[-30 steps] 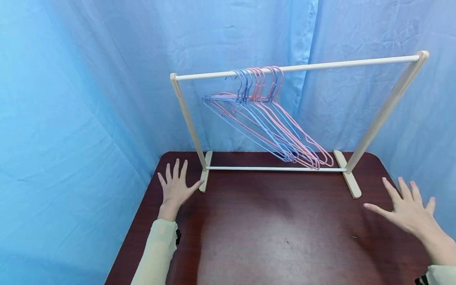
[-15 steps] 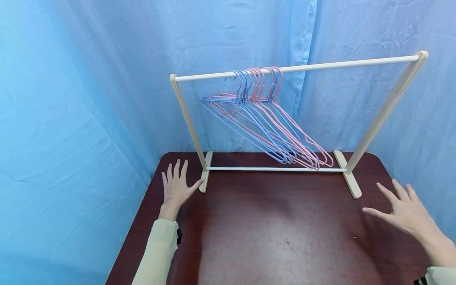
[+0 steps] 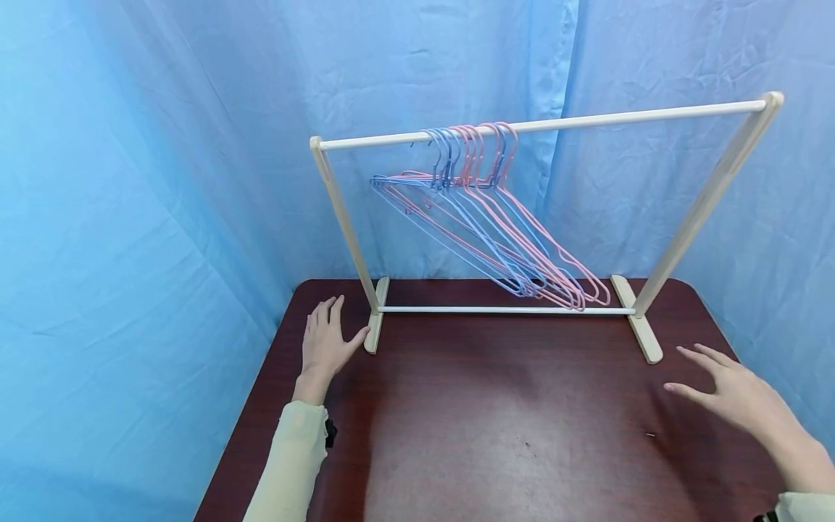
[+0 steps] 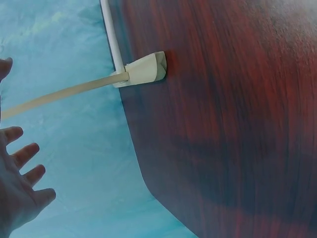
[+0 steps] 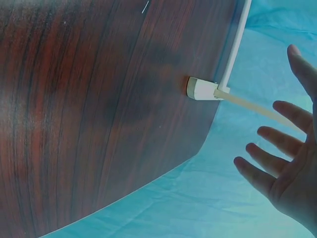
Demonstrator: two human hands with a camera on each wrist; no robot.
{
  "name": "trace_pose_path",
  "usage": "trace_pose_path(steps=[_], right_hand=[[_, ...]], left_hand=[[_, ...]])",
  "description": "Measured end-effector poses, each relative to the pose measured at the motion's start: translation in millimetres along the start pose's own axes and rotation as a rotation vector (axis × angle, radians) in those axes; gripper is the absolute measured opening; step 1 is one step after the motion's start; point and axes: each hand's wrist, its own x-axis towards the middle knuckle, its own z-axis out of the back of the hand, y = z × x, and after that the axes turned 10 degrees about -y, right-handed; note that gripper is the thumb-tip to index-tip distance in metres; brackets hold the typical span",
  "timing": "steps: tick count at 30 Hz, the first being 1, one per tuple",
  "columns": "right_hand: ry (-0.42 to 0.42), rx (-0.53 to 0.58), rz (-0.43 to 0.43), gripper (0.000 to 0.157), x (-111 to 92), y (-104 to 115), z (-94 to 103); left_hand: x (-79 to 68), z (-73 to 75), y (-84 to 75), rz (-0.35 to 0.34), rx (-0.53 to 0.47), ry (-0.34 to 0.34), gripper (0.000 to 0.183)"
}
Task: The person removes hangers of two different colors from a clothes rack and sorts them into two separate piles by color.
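Several blue and pink hangers [image 3: 485, 217] hang bunched left of the middle on the top bar [image 3: 626, 118] of a small wooden garment rack in the head view. My left hand [image 3: 324, 344] hovers over the table by the rack's left foot [image 3: 376, 322], thumb out to the side, holding nothing. Off to the right, nearer me than the right foot [image 3: 638, 322], my right hand [image 3: 746, 399] is held in the air with relaxed fingers and nothing in it. Each wrist view shows the palm side of a hand, the left hand [image 4: 17, 183] and the right hand [image 5: 292, 168], both bare.
The rack stands at the back of a dark red-brown wooden table [image 3: 496, 435] with rounded back corners. Light blue curtains [image 3: 163, 217] close in the back and both sides. A tiny pale scrap [image 3: 650, 435] lies on the table at the right.
The spread fingers of both hands have drawn closer together and bent slightly. The right hand's fingers have lowered. The rack has stayed put; the hangers barely sway.
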Motion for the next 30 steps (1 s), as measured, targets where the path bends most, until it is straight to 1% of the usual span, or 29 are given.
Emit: trace_pose_path(steps=[3,7,11,17,22,28,30], right_hand=[[-0.019,0.001,0.021,0.078,0,2,-1.4],[-0.055,0.015,0.051,0.066,1,6,-3.7],[-0.081,0.028,0.063,0.061,2,10,-5.1],[-0.056,0.038,0.064,0.061,7,17,-2.8],[-0.040,0.062,0.079,0.057,7,24,-2.2],[-0.076,0.067,0.099,0.050,6,30,-4.0],[-0.082,0.063,0.103,0.048,8,32,-4.1]], left_hand=[[1.4,0.7,-1.3,0.006,-0.021,0.000,0.082],[4.9,1.6,-4.4,0.020,-0.062,-0.019,0.077],[12.0,4.9,-9.6,0.047,-0.132,-0.031,0.072],[29.2,15.3,-18.4,0.096,-0.274,-0.051,0.070],[43.1,21.7,-23.7,0.129,-0.349,-0.080,0.068],[61.0,19.9,-34.1,0.134,-0.417,-0.126,0.068],[66.3,18.3,-37.4,0.144,-0.430,-0.132,0.068]])
